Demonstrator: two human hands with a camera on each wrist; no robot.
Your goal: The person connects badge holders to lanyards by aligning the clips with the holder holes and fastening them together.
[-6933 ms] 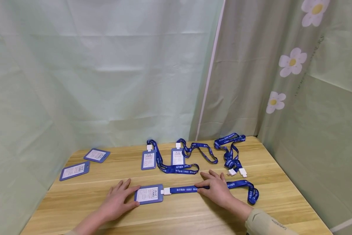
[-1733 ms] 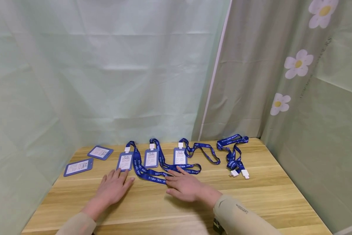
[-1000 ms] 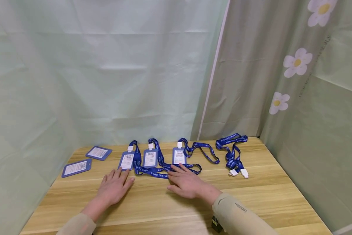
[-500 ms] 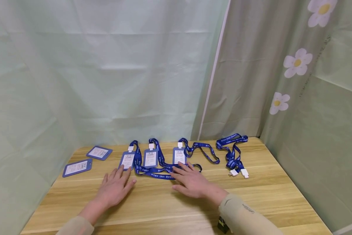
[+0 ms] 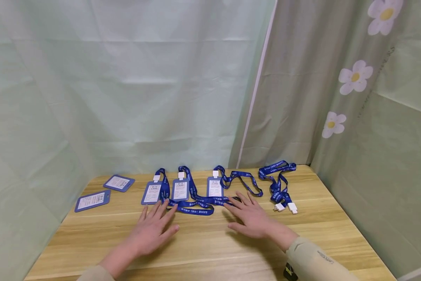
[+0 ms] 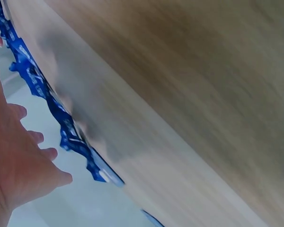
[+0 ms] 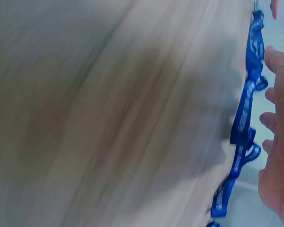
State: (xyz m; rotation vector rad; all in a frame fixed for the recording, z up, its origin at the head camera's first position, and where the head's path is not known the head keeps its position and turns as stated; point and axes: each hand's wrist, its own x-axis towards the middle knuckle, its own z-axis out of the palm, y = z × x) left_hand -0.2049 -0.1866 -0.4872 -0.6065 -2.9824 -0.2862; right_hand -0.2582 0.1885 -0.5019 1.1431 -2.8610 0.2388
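Three blue badge holders with lanyards lie in a row at the back of the table in the head view: the left badge holder (image 5: 151,193), the middle badge holder (image 5: 180,189) and the right badge holder (image 5: 215,187). My left hand (image 5: 152,231), fingers straight and spread, reaches to the lower edge of the left badge holder and its lanyard (image 5: 196,211). Farther right, my right hand (image 5: 253,219) is spread out, fingertips at the end of the middle lanyard (image 5: 220,200), partly covering its loop. Both wrist views show a hand with nothing in its grasp beside the blue straps.
Two badge holders without lanyards, a front one (image 5: 92,201) and a rear one (image 5: 119,183), lie at the left. Two bundled lanyards (image 5: 279,187) with white clips (image 5: 292,207) lie at the right. A curtain (image 5: 154,97) hangs along the table's back edge.
The badge holder and lanyard that lay stretched out in front now stand leftmost in the row. Lately my left hand moved right onto its strap, and my right hand moved right, off the strap's end.
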